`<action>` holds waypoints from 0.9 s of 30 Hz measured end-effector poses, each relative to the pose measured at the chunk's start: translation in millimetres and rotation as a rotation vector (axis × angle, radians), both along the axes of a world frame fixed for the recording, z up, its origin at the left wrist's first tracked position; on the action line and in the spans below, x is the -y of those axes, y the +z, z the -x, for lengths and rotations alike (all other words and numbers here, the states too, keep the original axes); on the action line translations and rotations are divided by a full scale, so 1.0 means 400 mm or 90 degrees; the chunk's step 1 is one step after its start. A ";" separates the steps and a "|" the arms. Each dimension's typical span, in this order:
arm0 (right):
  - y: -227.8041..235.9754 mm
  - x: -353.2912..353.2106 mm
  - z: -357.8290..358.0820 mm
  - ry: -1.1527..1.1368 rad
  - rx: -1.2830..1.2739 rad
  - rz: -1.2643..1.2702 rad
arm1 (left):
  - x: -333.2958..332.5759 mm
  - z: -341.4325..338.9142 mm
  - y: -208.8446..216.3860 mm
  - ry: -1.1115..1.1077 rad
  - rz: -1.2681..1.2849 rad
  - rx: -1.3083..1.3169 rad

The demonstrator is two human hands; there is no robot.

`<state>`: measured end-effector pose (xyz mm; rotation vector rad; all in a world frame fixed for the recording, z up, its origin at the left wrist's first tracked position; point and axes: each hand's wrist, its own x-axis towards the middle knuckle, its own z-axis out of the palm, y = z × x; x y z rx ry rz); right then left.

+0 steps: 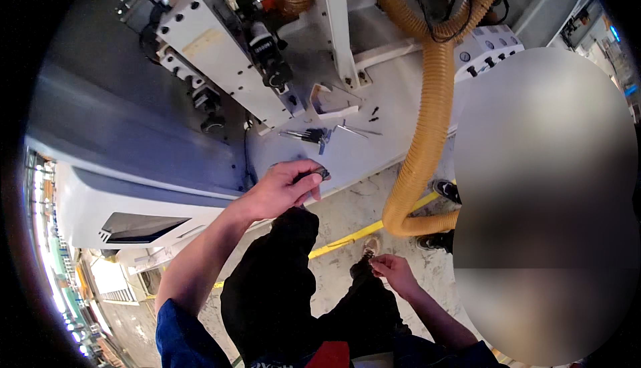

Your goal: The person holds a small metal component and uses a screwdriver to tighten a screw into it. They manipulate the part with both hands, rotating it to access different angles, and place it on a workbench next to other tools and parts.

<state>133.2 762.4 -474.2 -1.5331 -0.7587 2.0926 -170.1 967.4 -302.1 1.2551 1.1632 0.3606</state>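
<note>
Head view: left hand (284, 186) extends over the front edge of a pale machine ledge (397, 117), thumb and forefinger pinching a small dark piece (324, 173); the piece shows at the fingertips, partly covered by them, its exact form too small to tell. Right hand (396, 274) is lower, above the right leg of the black trousers (270, 261), well apart from the left; thumb and fingertips drawn together, cannot tell whether anything is between them. On the ledge, beyond the left hand: a black-holdered hex key set (310, 135), with loose slim metal keys (358, 129) lying just to its right. Farther back lie a white angled bracket (338, 112) and, to the right of it, several small dark screws (374, 114). A white drilled column (217, 51) stands at left rear, a black adjuster with a counter (266, 51) beside it. A ribbed yellow hose (435, 107) hangs down at the ledge's right side and bends near the floor, close to another person's dark shoes (446, 190). A yellow floor line (344, 242) passes behind the trousers. Far right is blurred; contents cannot be read.
</note>
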 end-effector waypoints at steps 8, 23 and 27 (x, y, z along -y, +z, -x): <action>-0.088 -0.107 0.053 -0.025 0.046 0.027 | -0.080 -0.073 -0.268 -0.012 0.179 0.167; -0.283 -0.755 0.142 0.010 0.323 -0.442 | -0.291 -0.102 -0.420 -0.387 0.273 0.204; -0.363 -0.860 0.209 0.062 0.472 -0.501 | -0.354 -0.139 -0.409 -0.545 0.364 0.312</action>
